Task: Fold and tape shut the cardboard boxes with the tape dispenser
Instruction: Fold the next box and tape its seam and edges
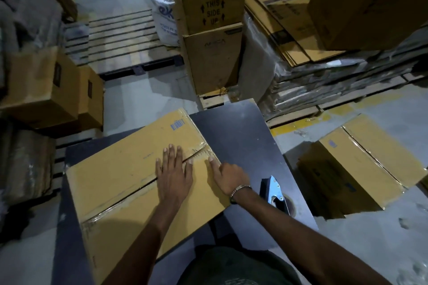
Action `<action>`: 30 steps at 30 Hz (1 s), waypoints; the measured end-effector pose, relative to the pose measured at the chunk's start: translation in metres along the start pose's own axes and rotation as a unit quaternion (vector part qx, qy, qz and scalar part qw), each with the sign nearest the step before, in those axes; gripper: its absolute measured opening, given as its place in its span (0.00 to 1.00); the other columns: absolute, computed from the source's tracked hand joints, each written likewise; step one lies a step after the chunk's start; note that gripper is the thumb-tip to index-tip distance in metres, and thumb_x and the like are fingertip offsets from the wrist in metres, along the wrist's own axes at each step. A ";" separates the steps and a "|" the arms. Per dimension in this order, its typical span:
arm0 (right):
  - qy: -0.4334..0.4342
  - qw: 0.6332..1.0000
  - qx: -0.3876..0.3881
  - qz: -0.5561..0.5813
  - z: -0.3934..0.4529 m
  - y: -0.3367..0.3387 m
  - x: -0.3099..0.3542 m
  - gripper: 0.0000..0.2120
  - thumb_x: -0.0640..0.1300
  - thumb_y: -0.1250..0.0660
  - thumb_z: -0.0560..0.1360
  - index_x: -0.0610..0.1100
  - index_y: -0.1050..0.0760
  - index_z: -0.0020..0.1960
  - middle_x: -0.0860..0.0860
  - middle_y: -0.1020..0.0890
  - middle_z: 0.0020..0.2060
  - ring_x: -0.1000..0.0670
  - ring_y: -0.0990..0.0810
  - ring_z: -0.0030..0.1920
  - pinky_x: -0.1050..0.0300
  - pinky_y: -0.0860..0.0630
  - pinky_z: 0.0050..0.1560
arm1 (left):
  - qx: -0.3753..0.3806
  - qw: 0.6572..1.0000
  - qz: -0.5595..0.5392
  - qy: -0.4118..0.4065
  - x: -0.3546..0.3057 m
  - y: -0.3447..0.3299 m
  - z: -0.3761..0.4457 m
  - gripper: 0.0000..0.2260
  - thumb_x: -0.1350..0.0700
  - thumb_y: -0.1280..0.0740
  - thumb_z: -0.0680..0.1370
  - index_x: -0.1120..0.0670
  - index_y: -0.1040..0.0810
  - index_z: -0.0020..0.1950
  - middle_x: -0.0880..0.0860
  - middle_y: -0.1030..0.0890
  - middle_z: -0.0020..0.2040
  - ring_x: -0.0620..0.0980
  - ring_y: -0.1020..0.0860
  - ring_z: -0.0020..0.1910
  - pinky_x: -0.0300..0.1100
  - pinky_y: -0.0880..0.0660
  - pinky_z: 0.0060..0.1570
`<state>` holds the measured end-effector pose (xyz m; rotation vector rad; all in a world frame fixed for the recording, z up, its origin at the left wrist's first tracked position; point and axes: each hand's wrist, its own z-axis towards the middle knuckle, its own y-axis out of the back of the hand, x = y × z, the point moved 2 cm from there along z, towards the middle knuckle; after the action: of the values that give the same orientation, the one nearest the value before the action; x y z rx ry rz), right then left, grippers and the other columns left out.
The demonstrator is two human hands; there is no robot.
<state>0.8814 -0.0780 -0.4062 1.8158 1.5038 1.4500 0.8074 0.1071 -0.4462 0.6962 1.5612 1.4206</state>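
Observation:
A brown cardboard box lies on a dark table, its two top flaps folded shut along a centre seam with clear tape at both ends. My left hand presses flat on the flaps across the seam, fingers straight. My right hand rests on the near flap by the box's right end, one finger stretched onto the taped seam, the others curled. A tape dispenser with a blue metal frame lies on the table just right of my right wrist; neither hand touches it.
A taped box sits on the floor to the right. Stacked cartons stand behind the table, flattened cardboard and a pallet stack at back right, a wooden pallet and more boxes at left.

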 end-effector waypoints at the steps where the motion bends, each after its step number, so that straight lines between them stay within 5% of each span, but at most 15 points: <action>1: 0.010 1.000 -0.010 0.016 0.009 0.004 0.005 0.34 0.72 0.57 0.81 0.46 0.26 0.50 0.45 0.17 0.47 0.43 0.18 0.47 0.50 0.23 0.44 | 0.010 1.000 0.002 -0.003 0.002 -0.004 0.001 0.31 0.39 0.53 0.86 0.53 0.42 0.85 0.53 0.46 0.86 0.54 0.47 0.85 0.59 0.49 0.82; 3: 0.063 0.994 -0.037 0.082 0.028 0.007 0.022 0.27 0.64 0.52 0.85 0.44 0.27 0.64 0.44 0.19 0.61 0.41 0.19 0.60 0.49 0.23 0.52 | 0.010 1.000 -0.002 -0.002 0.001 -0.007 0.001 0.30 0.39 0.53 0.87 0.53 0.42 0.86 0.52 0.47 0.86 0.53 0.48 0.85 0.59 0.50 0.82; 6: 0.135 0.979 -0.002 0.154 0.050 -0.002 0.049 0.29 0.55 0.49 0.87 0.43 0.47 0.84 0.45 0.38 0.81 0.45 0.37 0.80 0.50 0.35 0.76 | 0.000 1.000 -0.012 0.005 0.000 -0.006 0.000 0.29 0.40 0.52 0.87 0.52 0.40 0.85 0.52 0.46 0.86 0.51 0.49 0.85 0.58 0.50 0.83; 9: 0.114 0.987 -0.011 0.109 0.058 -0.015 0.054 0.31 0.57 0.49 0.86 0.44 0.48 0.84 0.47 0.36 0.81 0.43 0.32 0.76 0.46 0.29 0.71 | -0.005 1.000 -0.025 0.008 0.001 -0.007 0.000 0.29 0.40 0.51 0.86 0.52 0.39 0.85 0.51 0.45 0.86 0.50 0.49 0.85 0.58 0.49 0.83; 14: 0.028 0.991 0.106 0.082 0.098 0.001 0.052 0.37 0.69 0.54 0.83 0.40 0.28 0.70 0.37 0.22 0.67 0.36 0.23 0.66 0.45 0.27 0.61 | -0.001 0.999 -0.043 0.009 0.001 -0.006 0.000 0.29 0.38 0.50 0.87 0.50 0.39 0.85 0.49 0.45 0.86 0.48 0.52 0.85 0.57 0.50 0.83; 18: 0.119 0.984 0.031 0.133 0.125 0.010 0.077 0.32 0.59 0.45 0.86 0.38 0.39 0.80 0.39 0.32 0.78 0.40 0.33 0.77 0.49 0.33 0.71 | -0.005 0.998 -0.059 0.018 0.000 -0.003 0.001 0.28 0.38 0.46 0.86 0.49 0.37 0.84 0.49 0.44 0.86 0.46 0.52 0.85 0.56 0.50 0.83; 21: 0.188 0.969 0.044 0.151 0.132 -0.005 0.091 0.32 0.52 0.43 0.86 0.40 0.50 0.84 0.44 0.42 0.83 0.45 0.42 0.82 0.52 0.42 0.78 | -0.012 0.998 -0.064 0.020 -0.001 -0.003 0.001 0.28 0.39 0.45 0.86 0.49 0.37 0.84 0.49 0.43 0.86 0.46 0.51 0.85 0.55 0.50 0.83; 24: 0.140 0.975 0.083 0.151 0.147 -0.013 0.087 0.32 0.62 0.45 0.84 0.44 0.41 0.80 0.44 0.32 0.78 0.42 0.31 0.76 0.47 0.31 0.71 | -0.008 0.998 -0.063 0.024 -0.001 -0.003 0.001 0.28 0.39 0.44 0.86 0.49 0.38 0.85 0.49 0.44 0.86 0.46 0.51 0.85 0.56 0.50 0.83; 27: 0.075 0.978 0.169 0.099 0.174 0.000 0.088 0.36 0.68 0.50 0.83 0.41 0.32 0.75 0.38 0.26 0.73 0.36 0.28 0.72 0.46 0.31 0.68 | -0.006 0.998 -0.056 0.027 0.000 -0.005 0.000 0.28 0.40 0.43 0.86 0.49 0.40 0.85 0.48 0.45 0.86 0.47 0.52 0.85 0.57 0.50 0.83; 30: 0.111 0.976 0.125 0.143 0.190 0.009 0.102 0.38 0.65 0.44 0.83 0.39 0.41 0.81 0.39 0.33 0.78 0.38 0.33 0.77 0.48 0.34 0.72 | -0.006 0.999 -0.047 0.025 0.000 -0.005 0.000 0.29 0.40 0.44 0.86 0.49 0.40 0.85 0.48 0.46 0.86 0.47 0.53 0.85 0.56 0.50 0.83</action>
<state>1.0397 0.0678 -0.4276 2.1537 1.6459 1.7116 0.8087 0.1059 -0.4511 0.5764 1.6017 1.3846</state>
